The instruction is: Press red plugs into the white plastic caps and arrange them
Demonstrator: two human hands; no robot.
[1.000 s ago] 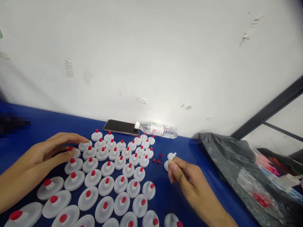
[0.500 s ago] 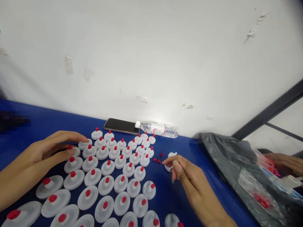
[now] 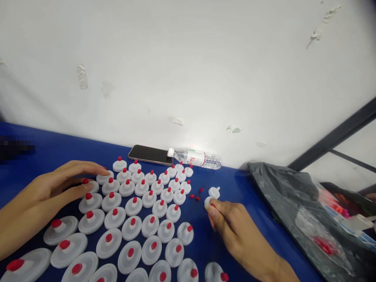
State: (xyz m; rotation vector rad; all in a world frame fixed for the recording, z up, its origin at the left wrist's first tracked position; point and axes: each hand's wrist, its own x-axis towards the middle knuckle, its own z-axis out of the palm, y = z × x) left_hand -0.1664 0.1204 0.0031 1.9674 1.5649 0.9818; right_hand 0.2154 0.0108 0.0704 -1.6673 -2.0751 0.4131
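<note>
Several white round caps with red tips [image 3: 133,205] stand in rows on a blue table [image 3: 44,152]. My left hand [image 3: 55,188] rests open over the caps at the left end of the rows, fingers stretched out. My right hand [image 3: 226,221] is curled, its fingertips pinched on a white cap [image 3: 208,202] with a small red piece at its top. Just beyond it stands another white cap without a red tip [image 3: 214,192]. Three loose red tips [image 3: 197,195] lie between these caps and the rows.
A dark phone [image 3: 151,154] and a lying plastic water bottle [image 3: 195,158] rest against the white wall at the back. A crumpled grey plastic bag [image 3: 296,211] with red parts inside covers the right side of the table.
My right hand has shifted slightly and closed its fingertips on the nearer white cap, now with red at its top. My left hand has stayed in place.
</note>
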